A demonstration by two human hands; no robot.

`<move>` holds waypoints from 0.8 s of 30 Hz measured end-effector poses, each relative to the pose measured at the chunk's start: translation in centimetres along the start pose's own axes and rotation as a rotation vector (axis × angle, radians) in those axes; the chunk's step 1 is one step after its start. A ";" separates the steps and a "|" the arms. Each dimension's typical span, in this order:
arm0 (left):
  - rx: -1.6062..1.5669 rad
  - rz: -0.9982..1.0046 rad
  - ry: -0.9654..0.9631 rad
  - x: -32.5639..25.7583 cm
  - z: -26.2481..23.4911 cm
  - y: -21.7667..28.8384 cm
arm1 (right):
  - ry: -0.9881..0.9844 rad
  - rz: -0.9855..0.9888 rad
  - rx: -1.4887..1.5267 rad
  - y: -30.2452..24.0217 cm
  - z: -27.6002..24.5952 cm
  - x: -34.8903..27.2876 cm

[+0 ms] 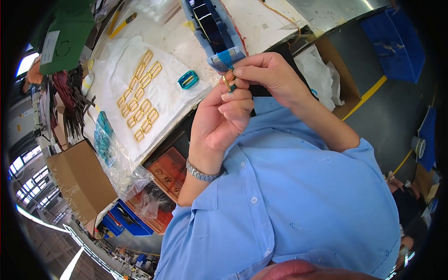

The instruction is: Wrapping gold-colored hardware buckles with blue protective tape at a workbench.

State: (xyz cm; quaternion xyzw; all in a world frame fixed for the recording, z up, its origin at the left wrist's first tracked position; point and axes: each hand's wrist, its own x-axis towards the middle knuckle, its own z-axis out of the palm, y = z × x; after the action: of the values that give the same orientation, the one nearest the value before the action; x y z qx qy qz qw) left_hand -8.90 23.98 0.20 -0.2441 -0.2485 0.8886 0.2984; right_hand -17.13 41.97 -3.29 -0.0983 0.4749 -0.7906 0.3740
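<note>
My left hand (223,116) and my right hand (268,74) are raised close together in front of my chest. Both pinch a small gold buckle (227,82) between their fingertips. A strip of blue tape runs from the buckle up to a blue tape dispenser (212,28) on the table edge. Several gold rectangular buckles (139,95) lie in rows on a white cloth (116,65). One buckle wrapped in blue tape (188,79) lies at the cloth's right side. A metal watch is on my left wrist.
A brown cardboard box (79,184) stands at the left with clear plastic bags (114,158) beside it. An orange crate (163,179) and blue bins (126,221) sit under the table. An open carton with white bags (326,77) stands on the right. Another blue bin (396,42) is far right.
</note>
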 end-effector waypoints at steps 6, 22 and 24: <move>0.705 0.299 0.133 -1.3 0.1 -1.6 | 0.121 0.034 0.207 0.6 1.5 -0.9; 2.168 1.566 0.231 -0.6 -1.7 -3.8 | 0.083 0.130 0.648 0.9 4.7 -3.9; 2.040 1.368 0.259 -1.2 -0.7 -5.1 | 0.110 0.261 0.704 0.3 5.2 -4.9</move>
State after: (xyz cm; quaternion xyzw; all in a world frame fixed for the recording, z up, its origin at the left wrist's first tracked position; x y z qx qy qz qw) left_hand -5.58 26.99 3.00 -0.0656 0.7682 0.6186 -0.1516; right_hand -10.89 41.71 0.23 0.1400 0.2021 -0.8552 0.4562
